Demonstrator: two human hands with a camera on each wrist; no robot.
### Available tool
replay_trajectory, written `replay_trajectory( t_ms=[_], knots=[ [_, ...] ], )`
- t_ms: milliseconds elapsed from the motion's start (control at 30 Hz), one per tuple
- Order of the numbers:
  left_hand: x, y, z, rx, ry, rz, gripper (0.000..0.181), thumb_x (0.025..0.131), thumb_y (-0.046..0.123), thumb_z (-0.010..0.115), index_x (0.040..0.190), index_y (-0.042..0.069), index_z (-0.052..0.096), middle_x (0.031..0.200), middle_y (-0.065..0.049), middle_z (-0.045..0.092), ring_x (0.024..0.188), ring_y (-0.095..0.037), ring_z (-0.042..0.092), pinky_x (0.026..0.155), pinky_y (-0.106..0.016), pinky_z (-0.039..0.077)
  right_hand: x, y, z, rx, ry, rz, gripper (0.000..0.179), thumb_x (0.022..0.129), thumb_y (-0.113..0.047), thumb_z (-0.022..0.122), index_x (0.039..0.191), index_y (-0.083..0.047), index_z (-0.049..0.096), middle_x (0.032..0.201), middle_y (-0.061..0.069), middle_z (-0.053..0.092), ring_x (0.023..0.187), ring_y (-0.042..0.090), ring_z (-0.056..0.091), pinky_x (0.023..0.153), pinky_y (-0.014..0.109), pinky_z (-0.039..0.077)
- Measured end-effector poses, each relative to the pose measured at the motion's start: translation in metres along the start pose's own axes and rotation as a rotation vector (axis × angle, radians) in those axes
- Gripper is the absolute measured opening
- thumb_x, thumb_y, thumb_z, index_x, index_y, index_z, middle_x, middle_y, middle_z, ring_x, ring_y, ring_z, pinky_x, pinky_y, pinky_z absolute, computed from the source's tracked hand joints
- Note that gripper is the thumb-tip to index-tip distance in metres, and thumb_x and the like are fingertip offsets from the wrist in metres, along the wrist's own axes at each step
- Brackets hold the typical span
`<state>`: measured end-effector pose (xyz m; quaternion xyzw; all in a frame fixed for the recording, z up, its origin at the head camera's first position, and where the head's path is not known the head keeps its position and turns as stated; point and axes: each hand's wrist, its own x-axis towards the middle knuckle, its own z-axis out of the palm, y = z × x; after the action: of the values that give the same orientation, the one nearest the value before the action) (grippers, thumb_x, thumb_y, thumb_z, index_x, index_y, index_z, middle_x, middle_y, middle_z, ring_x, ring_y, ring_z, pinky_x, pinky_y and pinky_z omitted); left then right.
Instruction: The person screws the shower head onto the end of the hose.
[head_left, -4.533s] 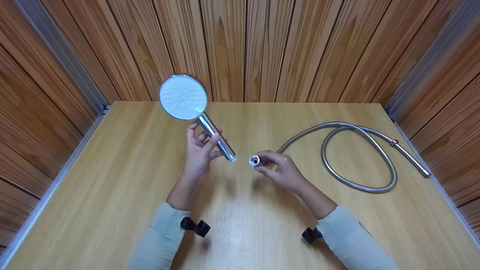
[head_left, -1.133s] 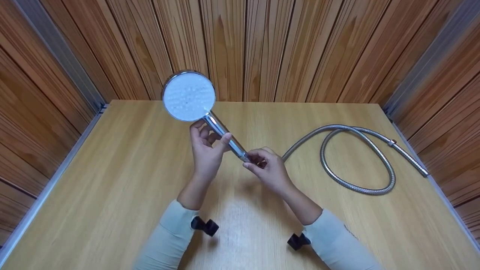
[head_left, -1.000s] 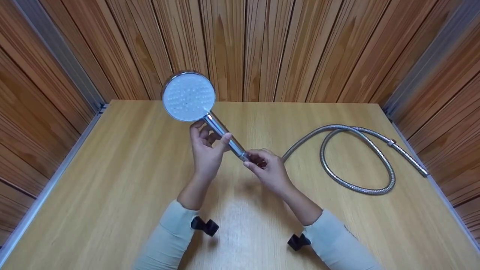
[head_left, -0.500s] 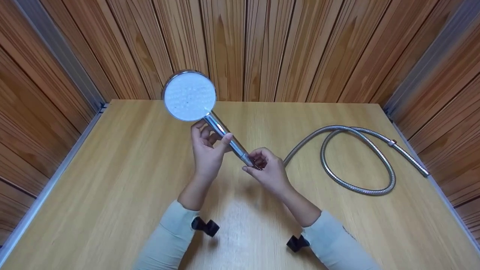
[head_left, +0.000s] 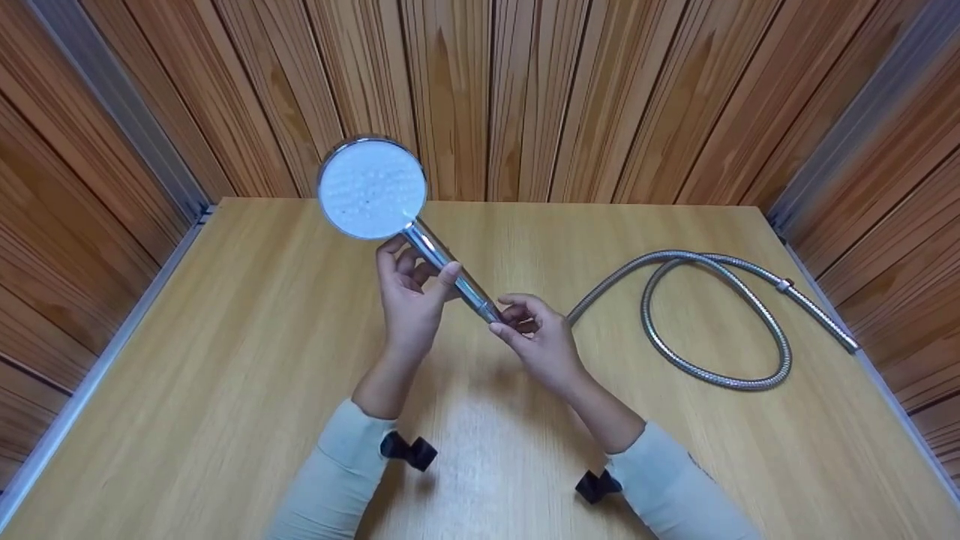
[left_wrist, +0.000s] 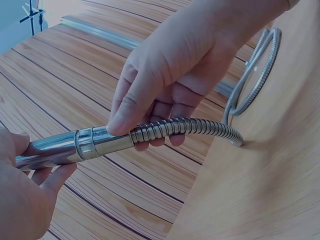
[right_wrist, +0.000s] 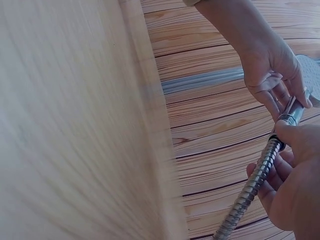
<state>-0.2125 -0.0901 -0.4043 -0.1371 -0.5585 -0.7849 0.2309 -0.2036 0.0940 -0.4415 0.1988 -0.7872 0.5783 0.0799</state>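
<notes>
A chrome shower head with a round white face is held up over the table, tilted, its handle sloping down to the right. My left hand grips the handle, thumb along the front and fingers behind. At the handle's lower end, my right hand pinches the metal connector of a flexible shower hose. In the left wrist view connector and handle meet end to end in one line, right thumb on the connector. The right wrist view shows the ribbed hose running down past the right fingers.
The rest of the hose lies in a loop on the right of the wooden table. Its free end reaches the table's right edge. Wood-plank walls stand behind and at both sides.
Earlier the hose connector was apart from the handle; both hands have since come together and the two ends meet. In the last half second the right fingers have shifted their hold on the connector.
</notes>
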Motion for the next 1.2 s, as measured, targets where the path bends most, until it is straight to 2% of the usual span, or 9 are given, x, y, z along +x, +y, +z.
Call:
replay_trajectory(
  t_ms=[100, 233, 333, 467, 733, 900, 1000, 1067, 1200],
  knots=[
    [0.0003, 0.0003, -0.0002, -0.013, 0.004, -0.002, 0.064, 0.088, -0.001, 0.07, 0.136, 0.01, 0.028, 0.119, -0.02, 0.054, 0.099, -0.032, 0.061, 0.072, -0.05, 0.06, 0.001, -0.0002, -0.0004, 0.036, -0.031, 0.0, 0.029, 0.09, -0.012, 0.071, 0.115, -0.001, 0.063, 0.096, 0.005, 0.067, 0.089, 0.019, 0.062, 0.08, 0.031, 0.054],
    [-0.0001, 0.0007, 0.0004, -0.031, 0.004, -0.008, 0.064, 0.088, 0.0, 0.07, 0.135, 0.009, 0.028, 0.119, -0.024, 0.052, 0.097, -0.031, 0.061, 0.072, -0.05, 0.06, 0.0015, -0.001, 0.0002, 0.065, -0.038, 0.01, 0.031, 0.083, -0.011, 0.078, 0.11, -0.003, 0.063, 0.097, 0.006, 0.067, 0.088, 0.021, 0.062, 0.079, 0.03, 0.053],
    [-0.0007, 0.0011, 0.0012, -0.019, 0.002, -0.008, 0.064, 0.088, 0.001, 0.071, 0.135, 0.009, 0.029, 0.118, -0.021, 0.054, 0.099, -0.031, 0.061, 0.073, -0.049, 0.06, 0.001, -0.0017, 0.0011, 0.059, -0.009, 0.042, 0.035, 0.077, -0.01, 0.083, 0.105, -0.006, 0.062, 0.095, 0.003, 0.067, 0.085, 0.019, 0.062, 0.076, 0.028, 0.054],
    [-0.0014, 0.0016, 0.0017, -0.001, 0.0, -0.008, 0.064, 0.088, 0.003, 0.071, 0.135, 0.009, 0.029, 0.118, -0.016, 0.056, 0.102, -0.032, 0.06, 0.074, -0.048, 0.06, -0.0004, -0.0012, 0.0016, 0.038, 0.004, 0.031, 0.027, 0.081, -0.011, 0.081, 0.102, -0.008, 0.064, 0.094, 0.001, 0.066, 0.085, 0.018, 0.061, 0.075, 0.029, 0.055],
    [-0.0008, 0.0028, 0.0017, -0.021, 0.0, -0.005, 0.063, 0.088, 0.0, 0.069, 0.136, 0.009, 0.029, 0.119, -0.02, 0.055, 0.1, -0.033, 0.061, 0.073, -0.05, 0.06, -0.0026, 0.0024, 0.0007, -0.018, -0.01, -0.059, 0.022, 0.088, -0.016, 0.073, 0.109, -0.009, 0.071, 0.095, 0.0, 0.058, 0.084, 0.017, 0.058, 0.075, 0.027, 0.055],
    [-0.0002, 0.0025, 0.0012, -0.016, 0.011, -0.004, 0.063, 0.088, 0.001, 0.07, 0.135, 0.009, 0.03, 0.119, -0.02, 0.055, 0.101, -0.038, 0.06, 0.073, -0.049, 0.06, -0.0022, 0.0013, 0.0012, -0.02, -0.009, -0.05, 0.03, 0.09, -0.014, 0.071, 0.119, -0.006, 0.067, 0.094, 0.002, 0.059, 0.084, 0.017, 0.057, 0.074, 0.025, 0.054],
    [-0.0004, 0.0031, 0.0008, -0.005, 0.015, -0.005, 0.063, 0.088, 0.001, 0.07, 0.136, 0.01, 0.03, 0.119, -0.018, 0.056, 0.104, -0.041, 0.059, 0.073, -0.048, 0.06, -0.0019, 0.0011, 0.0011, -0.014, -0.014, -0.041, 0.028, 0.091, -0.016, 0.07, 0.117, -0.007, 0.066, 0.094, 0.001, 0.062, 0.084, 0.016, 0.058, 0.075, 0.027, 0.054],
    [-0.0003, 0.0027, 0.0007, -0.013, 0.011, 0.002, 0.063, 0.088, 0.001, 0.07, 0.136, 0.009, 0.029, 0.12, -0.023, 0.054, 0.103, -0.04, 0.06, 0.072, -0.049, 0.06, -0.0018, 0.0013, 0.0013, -0.006, -0.01, -0.04, 0.027, 0.088, -0.017, 0.073, 0.112, -0.007, 0.066, 0.094, 0.001, 0.063, 0.084, 0.016, 0.058, 0.075, 0.028, 0.053],
    [-0.0003, 0.0023, 0.0009, -0.016, -0.002, 0.013, 0.063, 0.088, -0.001, 0.069, 0.136, 0.008, 0.029, 0.12, -0.022, 0.053, 0.099, -0.032, 0.061, 0.072, -0.048, 0.06, -0.0013, 0.0007, 0.0023, -0.043, 0.005, -0.05, 0.034, 0.078, -0.011, 0.083, 0.107, -0.007, 0.066, 0.094, 0.0, 0.062, 0.083, 0.016, 0.059, 0.074, 0.028, 0.054]
  ],
)
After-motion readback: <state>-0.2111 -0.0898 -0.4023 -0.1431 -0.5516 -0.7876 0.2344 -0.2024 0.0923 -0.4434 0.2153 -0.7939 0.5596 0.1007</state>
